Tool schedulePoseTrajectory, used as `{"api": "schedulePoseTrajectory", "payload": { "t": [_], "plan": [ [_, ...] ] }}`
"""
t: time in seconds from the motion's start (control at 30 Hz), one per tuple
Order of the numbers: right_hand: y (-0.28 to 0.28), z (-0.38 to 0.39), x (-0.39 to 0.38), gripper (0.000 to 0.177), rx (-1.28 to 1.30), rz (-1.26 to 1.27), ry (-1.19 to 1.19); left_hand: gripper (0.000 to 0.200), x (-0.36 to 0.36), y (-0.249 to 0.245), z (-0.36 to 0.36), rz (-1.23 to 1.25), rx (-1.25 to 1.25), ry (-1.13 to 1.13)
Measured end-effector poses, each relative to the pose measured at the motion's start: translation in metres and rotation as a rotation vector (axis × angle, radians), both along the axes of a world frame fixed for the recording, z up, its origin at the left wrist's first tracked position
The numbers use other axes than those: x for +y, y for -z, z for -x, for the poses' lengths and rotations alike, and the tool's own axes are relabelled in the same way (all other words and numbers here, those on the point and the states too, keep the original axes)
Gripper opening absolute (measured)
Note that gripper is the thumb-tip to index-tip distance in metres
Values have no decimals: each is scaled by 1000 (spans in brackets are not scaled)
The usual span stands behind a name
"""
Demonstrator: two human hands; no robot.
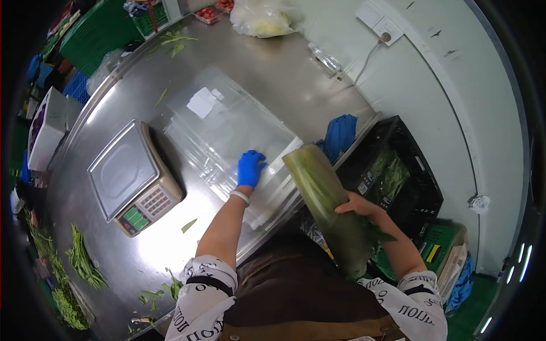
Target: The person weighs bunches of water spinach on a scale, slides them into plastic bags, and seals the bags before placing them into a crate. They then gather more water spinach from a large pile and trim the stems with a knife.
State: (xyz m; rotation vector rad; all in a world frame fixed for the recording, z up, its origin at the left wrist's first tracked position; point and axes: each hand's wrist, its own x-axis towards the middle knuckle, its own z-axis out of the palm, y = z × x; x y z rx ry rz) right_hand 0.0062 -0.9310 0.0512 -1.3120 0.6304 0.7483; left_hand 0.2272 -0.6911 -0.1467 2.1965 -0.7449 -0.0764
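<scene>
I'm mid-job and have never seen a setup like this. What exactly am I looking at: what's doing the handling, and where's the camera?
There is no machine here, only a person's two hands. The single picture comes from a camera worn on the person's head, looking forward and down. The left hand, in a blue glove, rests on clear plastic bags lying on a metal table. The bare right hand holds a long bundle of greens, seemingly in clear wrap. Also on the table are a scale and some green stalks. Beside the table, by the wall, sits a black crate.
</scene>
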Motion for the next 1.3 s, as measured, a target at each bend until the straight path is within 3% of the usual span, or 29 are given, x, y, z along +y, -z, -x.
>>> {"api": "schedulePoseTrajectory", "payload": {
  "t": [0.03, 0.1, 0.13, 0.23, 0.27, 0.37, 0.4, 0.5, 0.57, 0.63, 0.7, 0.8, 0.9, 0.97, 1.0, 1.03, 1.07, 1.1, 1.13, 1.23, 1.27, 1.3],
  "plan": [
    [7, 8, -2, 72, -2, -18, 0, 12, -3, 22, -7, 102, 113, -42],
    [12, 10, -6, 73, -4, -66, -18, 14, -1, 17, -13, 221, 264, -110],
    [14, 9, -5, 73, -5, -95, -35, 17, 5, 5, -15, 260, 453, -103],
    [17, 0, 5, 75, 48, -167, -40, 21, 20, -23, -7, 202, 628, -10],
    [18, -5, 10, 76, 97, -185, -48, 14, 27, -37, -2, 197, 602, 106],
    [40, -10, 13, 69, 219, -262, -61, 12, 41, -58, 2, 388, 738, -78],
    [50, -12, 14, 66, 253, -289, -65, 8, 44, -68, 2, 345, 791, -146],
    [58, -23, 24, 55, 377, -356, -84, 8, 41, -86, 13, 181, 178, 56],
    [63, -35, 32, 54, 402, -402, -68, 8, 24, -100, 26, 316, 74, -2],
    [66, -55, 44, 53, 342, -452, -8, 7, 14, -133, 37, 156, -184, 29],
    [68, -75, 59, 51, 249, -511, 85, 6, -2, -159, 55, 284, -53, 361],
    [61, -94, 76, 50, 121, -549, 179, 18, -3, -182, 54, 213, -31, 589],
    [49, -101, 93, 48, -5, -504, 210, 42, 21, -192, 54, 691, 360, -223],
    [37, -102, 112, 47, -126, -407, 219, 56, 38, -190, 47, 702, 608, -596],
    [31, -105, 123, 52, -206, -326, 230, 59, 53, -190, 55, 925, 1222, -475],
    [27, -112, 129, 55, -223, -175, 200, 60, 67, -159, 66, 918, 1514, -349],
    [23, -121, 133, 58, -242, -25, 175, 60, 72, -166, 85, 946, 1587, -331],
    [19, -128, 139, 60, -254, 124, 156, 57, 78, -172, 100, 833, 1502, -318],
    [11, -134, 151, 69, -299, 110, 312, 55, 89, -161, 118, 812, 1478, -291],
    [29, -135, 172, 72, -392, 243, 395, 52, 110, -199, 153, 774, 1558, -357],
    [35, -125, 180, 68, -512, 397, 260, 51, 119, -209, 157, 750, 1592, -412],
    [39, -105, 188, 64, -556, 345, 209, 50, 130, -217, 159, 724, 1630, -470]
  ]
}}
